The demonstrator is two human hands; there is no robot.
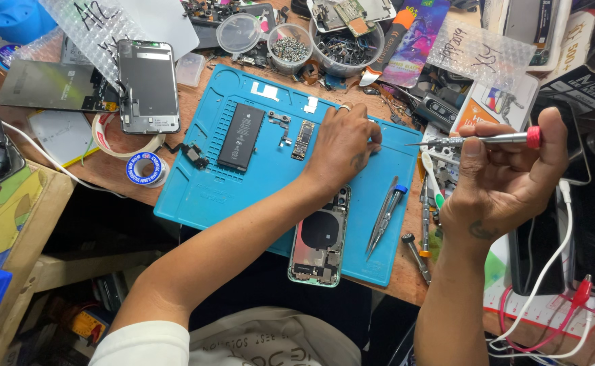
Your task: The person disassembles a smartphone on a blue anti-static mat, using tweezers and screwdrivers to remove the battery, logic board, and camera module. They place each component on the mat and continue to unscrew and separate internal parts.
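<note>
Blue silicone covers the middle of our bench: the mat [209, 196], and on it our left hand [341, 146] rests palm down, fingers curled with the tips pressed to the mat's right part; we cannot tell whether anything small lies under them. Our right hand [507, 179] is raised just off the mat's right edge, closed around a screwdriver [477, 140] with a red cap, held level, its tip pointing left toward the left hand's fingers. On the mat, left of the left hand, lie a black battery [241, 136] and a small board [303, 139]. An opened phone body [319, 238] lies under the left forearm at the mat's near edge. Tweezers [383, 215] lie on the mat near its right edge. A screen [148, 86] lies on the table beyond the mat's left corner.
</note>
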